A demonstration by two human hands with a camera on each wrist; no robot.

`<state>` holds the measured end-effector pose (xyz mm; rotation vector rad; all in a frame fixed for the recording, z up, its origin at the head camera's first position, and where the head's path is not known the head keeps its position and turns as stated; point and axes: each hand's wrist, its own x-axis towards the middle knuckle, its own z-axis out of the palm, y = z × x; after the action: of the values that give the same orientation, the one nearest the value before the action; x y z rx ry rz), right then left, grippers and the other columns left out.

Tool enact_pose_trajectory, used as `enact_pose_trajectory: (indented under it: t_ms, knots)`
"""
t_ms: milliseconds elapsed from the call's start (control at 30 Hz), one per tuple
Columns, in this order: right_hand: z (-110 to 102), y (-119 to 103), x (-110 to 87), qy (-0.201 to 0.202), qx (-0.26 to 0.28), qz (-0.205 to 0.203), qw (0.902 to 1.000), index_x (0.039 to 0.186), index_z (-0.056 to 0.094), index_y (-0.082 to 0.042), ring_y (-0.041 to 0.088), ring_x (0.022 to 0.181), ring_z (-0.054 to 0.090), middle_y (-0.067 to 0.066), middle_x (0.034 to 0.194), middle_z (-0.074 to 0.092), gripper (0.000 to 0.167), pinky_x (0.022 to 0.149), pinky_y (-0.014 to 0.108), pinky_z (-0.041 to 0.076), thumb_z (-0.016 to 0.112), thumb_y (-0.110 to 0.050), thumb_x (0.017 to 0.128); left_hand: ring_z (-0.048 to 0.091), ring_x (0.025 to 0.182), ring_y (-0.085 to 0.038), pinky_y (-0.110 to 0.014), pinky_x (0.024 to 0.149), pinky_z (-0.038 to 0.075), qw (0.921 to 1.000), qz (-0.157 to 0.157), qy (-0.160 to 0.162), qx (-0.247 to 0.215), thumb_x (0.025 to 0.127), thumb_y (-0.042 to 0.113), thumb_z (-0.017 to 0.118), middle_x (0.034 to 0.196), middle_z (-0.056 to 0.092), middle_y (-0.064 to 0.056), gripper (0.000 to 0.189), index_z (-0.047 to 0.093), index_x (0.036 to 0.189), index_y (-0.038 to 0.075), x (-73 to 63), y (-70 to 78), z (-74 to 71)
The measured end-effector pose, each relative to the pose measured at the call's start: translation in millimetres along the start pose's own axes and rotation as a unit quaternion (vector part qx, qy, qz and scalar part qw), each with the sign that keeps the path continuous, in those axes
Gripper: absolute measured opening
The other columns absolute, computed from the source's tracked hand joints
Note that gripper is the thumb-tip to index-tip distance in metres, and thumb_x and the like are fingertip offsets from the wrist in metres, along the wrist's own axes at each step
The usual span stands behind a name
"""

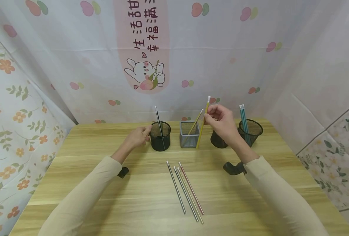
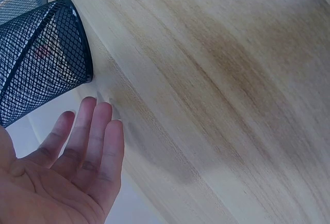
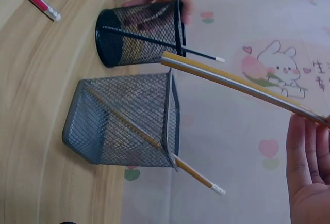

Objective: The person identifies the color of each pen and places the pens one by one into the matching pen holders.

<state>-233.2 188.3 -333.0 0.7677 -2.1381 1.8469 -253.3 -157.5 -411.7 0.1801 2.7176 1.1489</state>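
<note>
Centre right, we see the right hand (image 1: 221, 122) pinching a slim yellow pencil (image 1: 201, 131); centre left, the left hand (image 1: 138, 136), fingers loosely extended, beside a round black mesh cup (image 1: 156, 144).

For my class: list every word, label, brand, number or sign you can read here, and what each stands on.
"生活甜": dark lettering on the wall cloth.
"幸福满": beside it on the wall cloth; the top edge of the head view cuts off the next character.
Pencils: any print is too small to read.
Mesh cups: no text seen.
</note>
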Motion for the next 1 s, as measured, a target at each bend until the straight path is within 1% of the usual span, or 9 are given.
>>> enact_pose_trajectory:
  t_ms: [67,233,367,433,567,700,767,900,1000]
  knots:
    - [-1.0,0.6,3.5,0.014,0.004,-0.005,0.9999,0.105,0.056,0.012,0.024,0.078,0.066,0.02,0.091,0.061,0.01,0.074,0.034,0.058,0.06,0.005,0.099,0.069,0.077,-0.031,-0.046,0.085,0.049,1.0,0.0,-0.002,0.002,0.11,0.054,0.027,0.105,0.072,-0.018,0.071,0.053,0.142,-0.004,0.4,-0.4,-0.2]
    - [-1.0,2.2,12.3,0.048,-0.011,-0.021,0.9986,0.105,0.057,0.011,0.022,0.077,0.064,0.019,0.091,0.061,0.012,0.071,0.03,0.057,0.062,0.003,0.098,0.069,0.076,-0.031,-0.047,0.087,0.047,1.0,0.001,0.0,0.005,0.11,0.054,0.027,0.105,0.073,-0.018,0.07,0.054,0.141,-0.003,0.5,0.2,-1.2]
    - [1.0,5.9,18.9,0.068,-0.021,-0.043,0.9965,0.105,0.056,0.013,0.019,0.077,0.064,0.022,0.094,0.061,0.012,0.071,0.029,0.056,0.061,0.005,0.098,0.068,0.076,-0.032,-0.046,0.087,0.047,1.0,0.0,0.001,0.004,0.11,0.054,0.027,0.103,0.072,-0.017,0.071,0.054,0.14,-0.004,0.2,0.5,-2.0]
    - [3.3,4.7,20.2,0.076,-0.029,-0.056,0.9951,0.106,0.055,0.016,0.018,0.077,0.065,0.027,0.095,0.061,0.011,0.073,0.029,0.057,0.059,0.009,0.098,0.068,0.077,-0.033,-0.047,0.087,0.047,1.0,0.0,0.0,0.004,0.11,0.054,0.027,0.103,0.072,-0.017,0.071,0.054,0.141,-0.004,0.1,0.3,-1.9]
    - [5.2,17.6,21.9,0.093,-0.044,-0.071,0.9922,0.107,0.054,0.017,0.016,0.079,0.065,0.026,0.098,0.06,0.013,0.074,0.028,0.056,0.059,0.01,0.098,0.068,0.074,-0.032,-0.045,0.084,0.048,1.0,-0.002,0.0,0.002,0.109,0.056,0.027,0.104,0.072,-0.018,0.073,0.056,0.138,-0.005,-0.4,-1.5,-1.2]
    - [8.2,34.6,19.5,0.096,-0.04,-0.052,0.9933,0.109,0.054,0.014,0.025,0.086,0.064,0.019,0.101,0.059,0.015,0.076,0.029,0.057,0.061,0.005,0.098,0.068,0.073,-0.032,-0.043,0.083,0.049,1.0,-0.003,-0.002,0.0,0.109,0.057,0.027,0.105,0.072,-0.019,0.075,0.054,0.14,-0.006,-0.7,-2.4,-0.9]
    - [10.7,38.4,16.4,0.09,-0.046,-0.041,0.9941,0.11,0.054,0.014,0.033,0.09,0.064,0.021,0.102,0.059,0.015,0.076,0.028,0.056,0.059,0.007,0.099,0.068,0.074,-0.033,-0.044,0.083,0.049,1.0,-0.003,-0.003,-0.001,0.109,0.057,0.026,0.106,0.072,-0.019,0.075,0.053,0.142,-0.005,-0.7,-2.1,-0.9]
    - [18.9,32.2,7.1,0.063,-0.066,-0.024,0.9955,0.109,0.053,0.019,0.05,0.092,0.062,0.032,0.103,0.058,0.015,0.075,0.024,0.056,0.058,0.012,0.097,0.068,0.074,-0.033,-0.045,0.084,0.049,1.0,-0.006,-0.004,0.002,0.11,0.055,0.026,0.106,0.072,-0.019,0.073,0.052,0.143,-0.005,-0.1,-0.9,-1.0]
    - [23.3,22.1,0.5,0.046,-0.077,-0.008,0.996,0.107,0.053,0.021,0.054,0.092,0.061,0.037,0.103,0.058,0.014,0.075,0.022,0.055,0.059,0.014,0.096,0.068,0.073,-0.032,-0.045,0.084,0.048,0.9999,-0.005,-0.005,0.007,0.11,0.054,0.027,0.106,0.073,-0.018,0.072,0.053,0.143,-0.004,0.4,-0.4,-1.4]
